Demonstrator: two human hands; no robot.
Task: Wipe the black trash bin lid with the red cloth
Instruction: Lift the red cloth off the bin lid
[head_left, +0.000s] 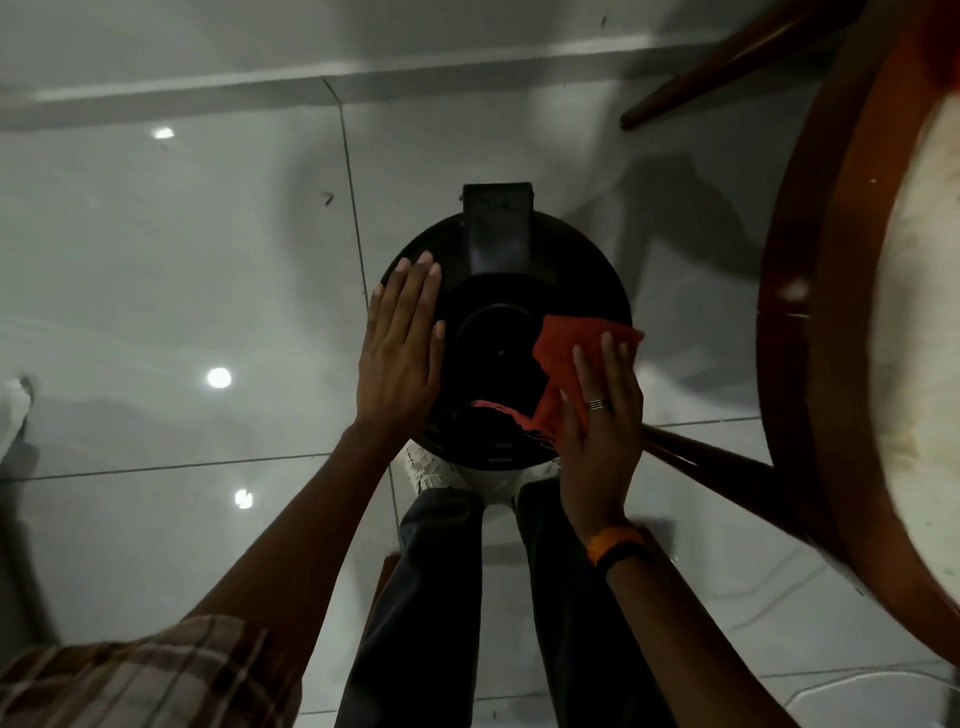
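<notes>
Standing at frame centre on a glossy tiled floor (208, 234): round black bin lid (498, 332), seen from above, with a rectangular hinge block (496, 228) at its upper edge.

Left hand (397, 353): flat on the lid's left rim, fingers (415, 291) released and stretched straight, grasping nothing.

Right hand (597, 415): on the lid's right edge, pressing the red cloth (566, 353) under extended fingers (613, 358); whether any finger curls around the cloth cannot be told. Ring (597, 404) on one finger; orange and black bands (615, 545) at the wrist.

Red cloth: lies on the lid's right and lower right, a frayed strip trailing toward lower centre.

Below the lid: dark trousers (441, 597), pale footwear (431, 467).

Right of frame: round wooden table (810, 260), legs reaching toward the bin.

Lower left: plaid sleeve (145, 670).
</notes>
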